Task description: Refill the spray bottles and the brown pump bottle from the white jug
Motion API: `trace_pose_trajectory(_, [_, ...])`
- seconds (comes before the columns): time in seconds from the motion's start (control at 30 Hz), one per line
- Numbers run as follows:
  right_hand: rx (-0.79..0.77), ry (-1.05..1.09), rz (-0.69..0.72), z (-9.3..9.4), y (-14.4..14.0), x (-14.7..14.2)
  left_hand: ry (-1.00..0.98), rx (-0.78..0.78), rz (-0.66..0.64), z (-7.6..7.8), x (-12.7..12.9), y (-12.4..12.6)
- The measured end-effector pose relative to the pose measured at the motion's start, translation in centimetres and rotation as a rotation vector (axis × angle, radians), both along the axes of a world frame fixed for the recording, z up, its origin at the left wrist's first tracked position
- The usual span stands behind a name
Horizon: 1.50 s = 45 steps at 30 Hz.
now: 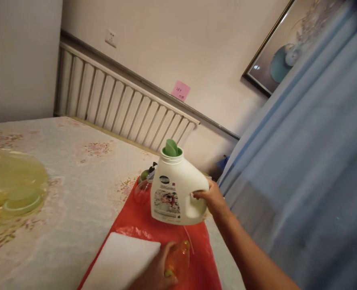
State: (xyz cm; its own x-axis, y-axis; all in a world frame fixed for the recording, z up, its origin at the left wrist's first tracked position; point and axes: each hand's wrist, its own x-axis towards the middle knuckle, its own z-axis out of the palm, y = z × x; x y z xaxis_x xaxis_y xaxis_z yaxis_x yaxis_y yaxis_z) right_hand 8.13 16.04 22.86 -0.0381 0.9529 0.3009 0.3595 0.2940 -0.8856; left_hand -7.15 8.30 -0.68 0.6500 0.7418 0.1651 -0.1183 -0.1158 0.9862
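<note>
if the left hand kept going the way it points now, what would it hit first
Probably the white detergent bottle that the right hand holds by its handle. The left hand, gripping a small orange bottle, points up the red cloth toward it, though depth is unclear.

Open bed (pixel 75 189) lies left of the detergent jug (pixel 174 193); a spray bottle (pixel 143 187) crowds behind, curtain (pixel 302 169) right.

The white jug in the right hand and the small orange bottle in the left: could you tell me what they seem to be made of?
White jug: looks like opaque moulded plastic, smooth, with a slight sheen and a printed label. Small orange bottle: probably thin clear plastic, since light shows through its tinted wall.
</note>
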Motion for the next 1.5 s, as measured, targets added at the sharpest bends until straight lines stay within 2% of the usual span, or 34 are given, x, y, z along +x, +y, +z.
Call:
trace_pose_trajectory(0.17, [0.019, -0.063, -0.132, 3.1, -3.4, 4.6, 0.023, -0.075, 0.076, 0.4, 0.0, 0.0])
trace_pose_trajectory(0.3, [-0.032, -0.186, -0.187, 4.4, -6.9, 7.7, 0.002, -0.046, 0.079, -0.1, 0.1, 0.2])
trace_pose_trajectory(0.43, [-0.170, -0.384, -0.252, 4.7, -10.6, 9.9, -0.039, -0.005, 0.085, -1.0, 0.3, 0.5])
trace_pose_trajectory(0.6, [-0.291, -0.582, -0.308, 3.8, -14.8, 11.6, -0.025, 0.013, 0.092, -1.1, 0.4, 0.4])
trace_pose_trajectory(0.8, [-0.322, -0.682, -0.244, 2.6, -18.5, 11.8, 0.030, 0.020, 0.071, -0.7, 0.1, 0.4])
trace_pose_trajectory(1.0, [-0.411, -0.582, -0.127, 2.4, -20.3, 11.4, 0.034, 0.084, 0.049, -0.4, -0.1, 0.4])
trace_pose_trajectory(1.2, [-0.480, -0.609, -0.121, 2.4, -21.3, 10.8, 0.102, 0.138, 0.049, 0.0, -0.2, 0.1])
trace_pose_trajectory(1.5, [-0.509, -0.688, -0.119, 2.4, -21.4, 10.0, 0.057, 0.156, 0.045, -1.2, 0.2, 0.4])
